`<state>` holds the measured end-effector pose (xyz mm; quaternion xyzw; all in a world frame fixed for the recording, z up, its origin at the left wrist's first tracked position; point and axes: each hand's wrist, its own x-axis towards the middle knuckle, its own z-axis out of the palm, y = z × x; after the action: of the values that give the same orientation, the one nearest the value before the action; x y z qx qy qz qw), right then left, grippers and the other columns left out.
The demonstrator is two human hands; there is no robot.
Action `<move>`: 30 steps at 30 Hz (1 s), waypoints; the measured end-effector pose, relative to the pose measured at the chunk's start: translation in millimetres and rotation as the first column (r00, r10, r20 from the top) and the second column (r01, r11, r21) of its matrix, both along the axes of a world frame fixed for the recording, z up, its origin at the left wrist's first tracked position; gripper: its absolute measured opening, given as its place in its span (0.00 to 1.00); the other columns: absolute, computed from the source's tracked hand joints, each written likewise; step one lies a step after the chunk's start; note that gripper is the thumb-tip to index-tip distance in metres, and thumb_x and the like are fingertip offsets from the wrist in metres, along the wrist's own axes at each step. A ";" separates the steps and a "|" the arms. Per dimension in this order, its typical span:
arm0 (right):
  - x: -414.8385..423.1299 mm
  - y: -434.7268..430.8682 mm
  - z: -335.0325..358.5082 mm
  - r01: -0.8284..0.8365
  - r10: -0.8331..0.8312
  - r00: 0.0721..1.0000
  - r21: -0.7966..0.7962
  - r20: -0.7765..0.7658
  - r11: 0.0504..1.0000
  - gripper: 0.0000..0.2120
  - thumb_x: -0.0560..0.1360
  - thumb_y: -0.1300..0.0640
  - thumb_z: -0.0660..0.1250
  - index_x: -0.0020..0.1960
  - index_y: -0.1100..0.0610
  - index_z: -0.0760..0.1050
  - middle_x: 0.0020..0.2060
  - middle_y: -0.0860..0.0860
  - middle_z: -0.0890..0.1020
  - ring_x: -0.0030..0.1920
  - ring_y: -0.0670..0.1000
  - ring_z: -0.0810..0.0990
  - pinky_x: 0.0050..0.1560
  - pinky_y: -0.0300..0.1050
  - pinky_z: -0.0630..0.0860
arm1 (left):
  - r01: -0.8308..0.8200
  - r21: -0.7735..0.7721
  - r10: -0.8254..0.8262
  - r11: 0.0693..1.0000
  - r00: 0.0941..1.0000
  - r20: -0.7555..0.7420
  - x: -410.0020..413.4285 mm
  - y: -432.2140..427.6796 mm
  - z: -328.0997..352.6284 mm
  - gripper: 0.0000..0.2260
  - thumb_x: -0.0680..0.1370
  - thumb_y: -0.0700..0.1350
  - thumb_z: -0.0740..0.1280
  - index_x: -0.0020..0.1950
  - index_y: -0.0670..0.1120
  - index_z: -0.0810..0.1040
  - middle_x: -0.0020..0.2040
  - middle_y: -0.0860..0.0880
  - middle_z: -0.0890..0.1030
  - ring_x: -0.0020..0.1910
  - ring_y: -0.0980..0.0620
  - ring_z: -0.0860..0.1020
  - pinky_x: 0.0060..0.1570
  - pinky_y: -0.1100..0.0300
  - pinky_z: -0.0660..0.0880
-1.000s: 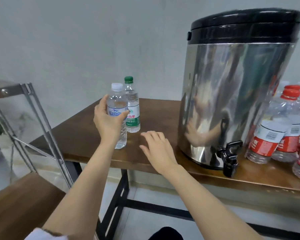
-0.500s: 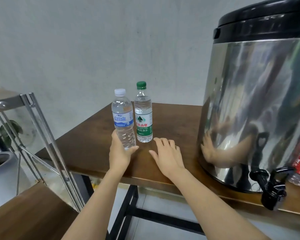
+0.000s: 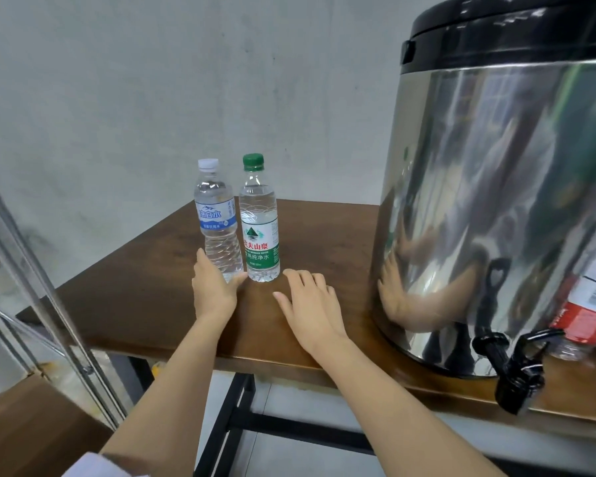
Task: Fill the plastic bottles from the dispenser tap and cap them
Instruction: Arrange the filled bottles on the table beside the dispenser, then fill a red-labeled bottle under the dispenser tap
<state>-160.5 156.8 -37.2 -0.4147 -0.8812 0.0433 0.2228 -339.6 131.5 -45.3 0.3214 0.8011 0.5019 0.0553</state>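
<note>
L hand (image 3: pixel 214 290) reaches fwd w/ arm out straight, thumb & fingers curled loosely round the foot of the white-cap bottle (image 3: pixel 217 215), which stands upright on the table (image 3: pixel 135 287), capped & nearly full of clear water. Just beside it stands the green-cap bottle (image 3: pixel 259 228), also capped & full. R hand (image 3: pixel 310 304) lies palm-down on the wood, fingers straight, holding nothing; further right sit the steel dispenser (image 3: pixel 496 201), black lid on, its tap (image 3: pixel 516 376) over the table edge, & a red-label bottle (image 3: pixel 589 304), contents unclear.
</note>
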 end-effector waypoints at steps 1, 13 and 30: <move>0.9 -1.2 1.3 0.002 -0.002 1.000 0.007 -0.009 1.000 0.22 0.84 0.45 0.54 0.75 0.51 0.63 0.71 0.51 0.71 0.70 0.53 0.68 0.67 0.49 0.68 | -0.016 -0.014 0.016 1.000 1.000 0.000 5.8 -3.6 1.3 0.42 0.72 0.46 0.77 0.79 0.43 0.55 0.75 0.41 0.65 0.72 0.38 0.66 0.69 0.40 0.68; 92.5 -71.3 24.3 -0.106 0.130 0.970 0.120 -0.208 0.987 0.22 0.83 0.46 0.58 0.75 0.50 0.65 0.70 0.47 0.73 0.69 0.48 0.69 0.66 0.47 0.71 | 0.258 0.255 -0.219 0.932 0.961 -0.171 137.7 -84.6 6.5 0.10 0.80 0.42 0.67 0.61 0.47 0.78 0.54 0.52 0.82 0.53 0.54 0.80 0.58 0.55 0.76; 371.8 -86.5 61.4 0.428 -0.231 0.821 0.296 -0.522 0.854 0.16 0.80 0.53 0.64 0.66 0.53 0.73 0.58 0.47 0.78 0.58 0.48 0.74 0.46 0.33 0.67 | 0.761 0.479 -0.576 0.438 0.647 -0.500 410.5 -73.2 54.1 0.12 0.82 0.46 0.60 0.65 0.48 0.74 0.58 0.54 0.77 0.56 0.54 0.77 0.57 0.61 0.74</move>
<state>211.2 70.3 24.2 -0.4864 -0.7031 -0.0794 0.5127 70.9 58.3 8.8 0.6744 0.3748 0.6355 0.0286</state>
